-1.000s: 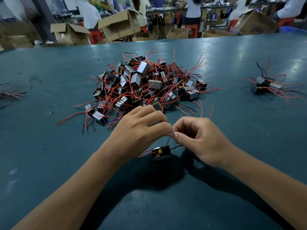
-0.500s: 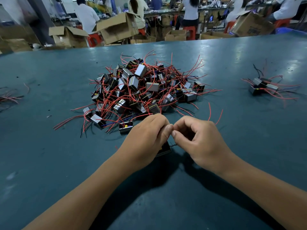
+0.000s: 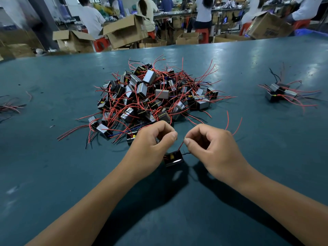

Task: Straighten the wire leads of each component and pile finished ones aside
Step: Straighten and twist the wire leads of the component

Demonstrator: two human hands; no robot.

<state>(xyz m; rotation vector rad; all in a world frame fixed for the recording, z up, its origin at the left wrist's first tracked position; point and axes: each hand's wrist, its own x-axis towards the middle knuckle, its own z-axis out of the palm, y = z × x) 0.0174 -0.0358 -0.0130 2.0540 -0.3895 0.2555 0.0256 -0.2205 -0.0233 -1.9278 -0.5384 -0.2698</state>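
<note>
My right hand (image 3: 213, 150) pinches a red lead (image 3: 181, 146) of the component (image 3: 173, 158) on the surface (image 3: 53, 166); my left hand (image 3: 150, 148) is curled, grip unclear

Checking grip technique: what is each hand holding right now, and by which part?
The right hand pinches a red lead of the black component. The left hand has curled fingers; its hold is hidden.

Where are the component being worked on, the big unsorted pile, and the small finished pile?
held component (image 3: 173, 158), head view, on its black body between the wrists.
unsorted pile (image 3: 156, 96), head view, middle of the heap.
finished pile (image 3: 280, 93), head view, on the grey bodies at far right.
</note>
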